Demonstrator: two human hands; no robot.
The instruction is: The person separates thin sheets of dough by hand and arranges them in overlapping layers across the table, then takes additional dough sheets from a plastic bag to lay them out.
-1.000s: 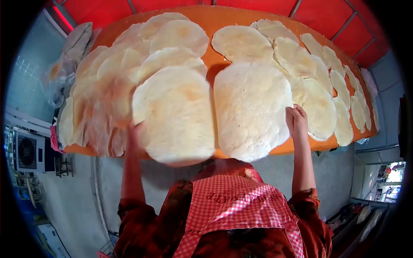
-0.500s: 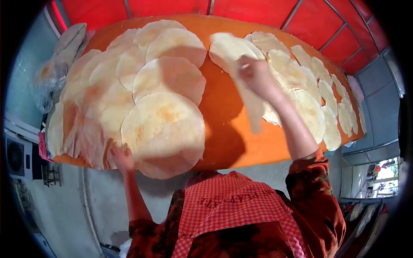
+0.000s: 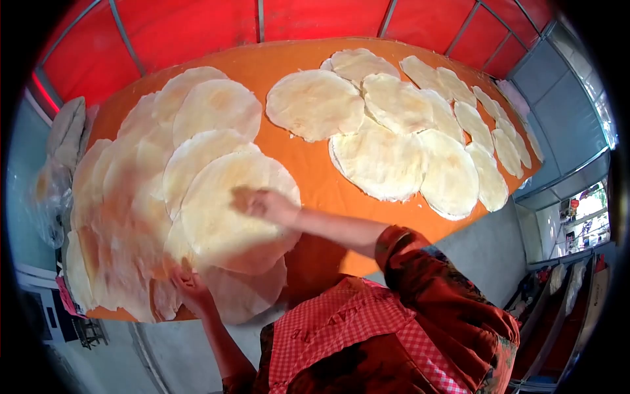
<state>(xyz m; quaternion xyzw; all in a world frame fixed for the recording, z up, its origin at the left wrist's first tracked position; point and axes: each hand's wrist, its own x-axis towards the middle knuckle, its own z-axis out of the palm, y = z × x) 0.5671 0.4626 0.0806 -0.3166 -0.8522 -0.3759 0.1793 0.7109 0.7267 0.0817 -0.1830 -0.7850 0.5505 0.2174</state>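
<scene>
Many thin round flatbreads lie overlapping on an orange table (image 3: 328, 240). My right hand (image 3: 266, 205) is over a large flatbread (image 3: 230, 177) in the left group, its fingers bent together; whether they pinch anything is not clear. At the lower left my left hand (image 3: 188, 281) is by the table's front edge, at the rim of the lower flatbread (image 3: 246, 295), with its fingers curled and partly hidden. A second group of flatbreads (image 3: 377, 161) overlaps on the right half of the table.
Folded cloth (image 3: 65, 134) and a clear plastic bag (image 3: 49, 197) are at the table's left end. Red panels (image 3: 321, 20) stand behind the table. Shelving (image 3: 558, 322) is at the lower right, and a small stool (image 3: 90, 333) stands at the lower left.
The flatbread that my right hand lifted at the right now lies whole in the right group. My right hand has crossed to the left group, while my left hand stays near the front edge.
</scene>
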